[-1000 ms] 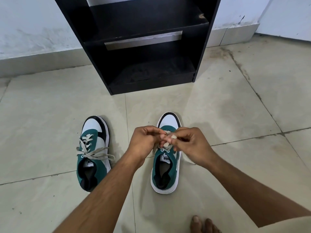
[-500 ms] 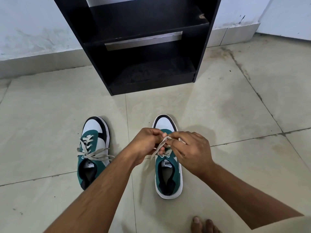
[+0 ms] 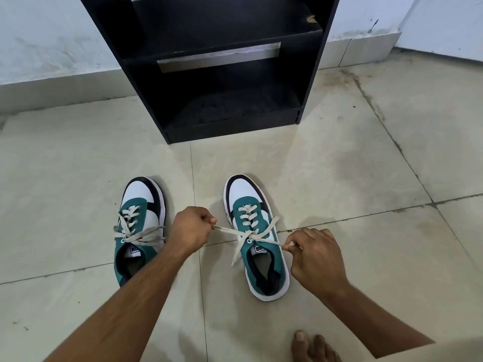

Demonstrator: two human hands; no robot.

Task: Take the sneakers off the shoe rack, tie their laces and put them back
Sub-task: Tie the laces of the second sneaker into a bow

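Two green, white and black sneakers stand side by side on the tiled floor, toes toward the rack. The left sneaker (image 3: 139,226) has a tied bow of cream laces. Over the right sneaker (image 3: 254,231), its cream lace (image 3: 249,235) is stretched taut sideways. My left hand (image 3: 192,229) pinches one loop of it left of the shoe. My right hand (image 3: 312,253) pinches the other loop at the shoe's right side. The black shoe rack (image 3: 224,66) stands against the wall just beyond, its shelves bare.
A white wall with a tiled skirting runs behind the rack. A bare foot (image 3: 312,347) shows at the bottom edge, right of centre. Pale floor tiles (image 3: 339,165) spread around the shoes.
My hands were bunched together over the right sneaker's tongue; they have now pulled apart sideways, drawing the lace loops tight. The right sneaker has shifted a little.
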